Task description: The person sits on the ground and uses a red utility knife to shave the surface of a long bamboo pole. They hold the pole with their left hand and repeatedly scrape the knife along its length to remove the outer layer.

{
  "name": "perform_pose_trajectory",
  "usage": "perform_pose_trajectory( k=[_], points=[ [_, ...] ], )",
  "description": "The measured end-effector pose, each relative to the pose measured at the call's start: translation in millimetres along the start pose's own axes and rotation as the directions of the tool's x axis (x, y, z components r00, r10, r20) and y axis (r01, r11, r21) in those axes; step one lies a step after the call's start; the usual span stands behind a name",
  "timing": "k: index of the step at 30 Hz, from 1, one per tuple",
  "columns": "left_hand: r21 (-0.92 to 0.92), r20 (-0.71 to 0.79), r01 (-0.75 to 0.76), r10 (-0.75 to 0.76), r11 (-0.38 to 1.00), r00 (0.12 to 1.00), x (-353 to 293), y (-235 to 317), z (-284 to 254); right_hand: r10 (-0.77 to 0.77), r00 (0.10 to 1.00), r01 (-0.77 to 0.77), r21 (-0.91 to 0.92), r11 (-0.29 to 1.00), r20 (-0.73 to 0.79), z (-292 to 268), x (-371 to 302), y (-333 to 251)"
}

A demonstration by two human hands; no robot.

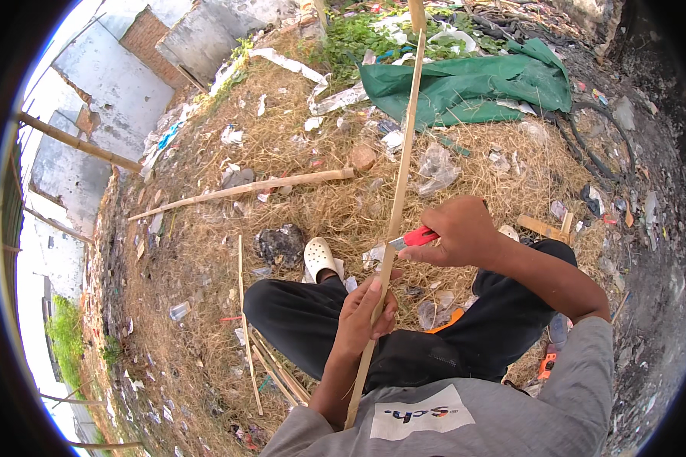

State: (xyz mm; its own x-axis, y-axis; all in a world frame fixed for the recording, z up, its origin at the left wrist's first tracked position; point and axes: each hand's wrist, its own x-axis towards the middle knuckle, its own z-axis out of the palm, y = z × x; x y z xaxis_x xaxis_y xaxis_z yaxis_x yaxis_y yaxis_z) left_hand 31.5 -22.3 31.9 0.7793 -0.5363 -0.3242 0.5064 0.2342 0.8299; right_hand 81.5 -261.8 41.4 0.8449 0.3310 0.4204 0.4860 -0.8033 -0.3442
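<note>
A long, pale bamboo strip [402,164] runs upward from beside my waist, past my lap and out ahead of me. My left hand [363,314] is wrapped round its lower part, just above my lap. In my right hand [466,232] is a red-handled utility knife [421,236], its blade meeting the strip's right side a little above my left hand. The fingers of the right hand are closed round the knife handle. How deep the blade sits, if at all, I cannot make out.
Several thin strips [278,369] lie by my left knee. A longer bamboo pole [244,188] rests on the dry grass ahead. Beyond are a green sheet [472,84] and a black hose [613,141]. Litter is strewn around, and broken walls [114,84] stand far left.
</note>
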Motion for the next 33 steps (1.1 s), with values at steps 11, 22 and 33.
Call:
perform_pose_trajectory(
  k=[11, 22, 33],
  points=[
    [0.066, -0.009, -0.038, 0.039, 0.997, 0.999, -6, 1, 8, 0.023, 0.999, -0.024, -0.040, 0.999, -0.023, 7, 6, 5],
    [0.089, -0.017, -0.015, 0.017, 0.996, 1.000, -9, 2, 9, -0.141, 0.987, 0.129, -0.130, 0.983, -0.083, 15, 5, -1],
    [0.126, -0.004, -0.028, 0.029, 0.992, 1.000, -11, -6, 14, -0.003, 0.988, -0.039, -0.263, 0.964, -0.157, -3, 26, 43]
  ],
)
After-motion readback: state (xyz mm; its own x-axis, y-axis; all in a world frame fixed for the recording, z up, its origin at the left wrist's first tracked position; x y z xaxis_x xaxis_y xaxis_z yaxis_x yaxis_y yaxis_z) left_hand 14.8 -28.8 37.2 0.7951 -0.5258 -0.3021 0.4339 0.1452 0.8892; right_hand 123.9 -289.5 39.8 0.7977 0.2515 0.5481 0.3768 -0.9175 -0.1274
